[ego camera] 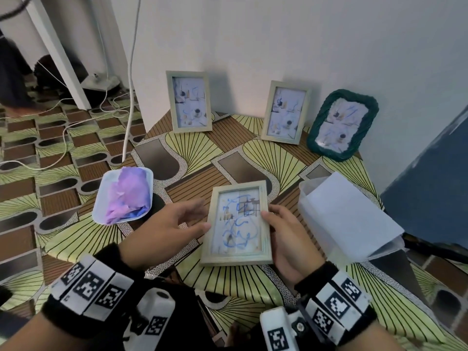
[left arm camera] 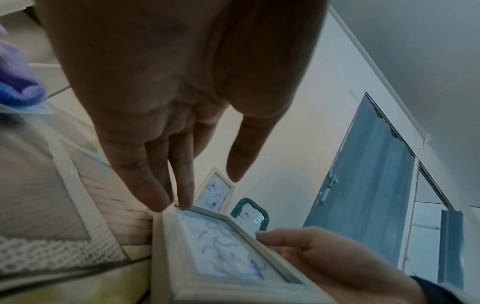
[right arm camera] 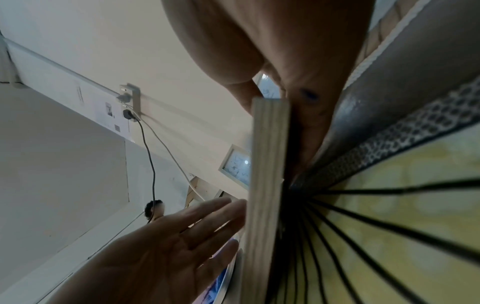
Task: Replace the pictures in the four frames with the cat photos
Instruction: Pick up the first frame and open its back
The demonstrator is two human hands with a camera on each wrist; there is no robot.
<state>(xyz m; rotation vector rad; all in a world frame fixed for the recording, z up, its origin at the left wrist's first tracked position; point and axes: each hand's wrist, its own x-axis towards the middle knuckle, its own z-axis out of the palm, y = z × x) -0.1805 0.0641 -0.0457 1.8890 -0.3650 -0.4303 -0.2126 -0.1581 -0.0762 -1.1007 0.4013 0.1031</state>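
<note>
A pale wooden picture frame (ego camera: pixel 236 224) with a blue-scribbled picture is held face up just above the patterned table (ego camera: pixel 253 148). My right hand (ego camera: pixel 283 231) grips its right side, thumb on the front rim and fingers underneath. My left hand (ego camera: pixel 174 221) has straight fingers whose tips touch the frame's left edge (left arm camera: pixel 168 226). In the right wrist view the frame's side (right arm camera: pixel 267 164) stands between both hands. Against the wall stand two more pale frames (ego camera: pixel 188 102) (ego camera: pixel 285 112) and a dark green woven frame (ego camera: pixel 342 125), each with a scribbled picture.
A white tray (ego camera: pixel 101 206) with purple crumpled material sits at the table's left edge. A clear plastic box (ego camera: pixel 309 206) with white sheets in it stands at the right. Cables trail over the floor at left. A blue door (ego camera: pixel 430 186) is at right.
</note>
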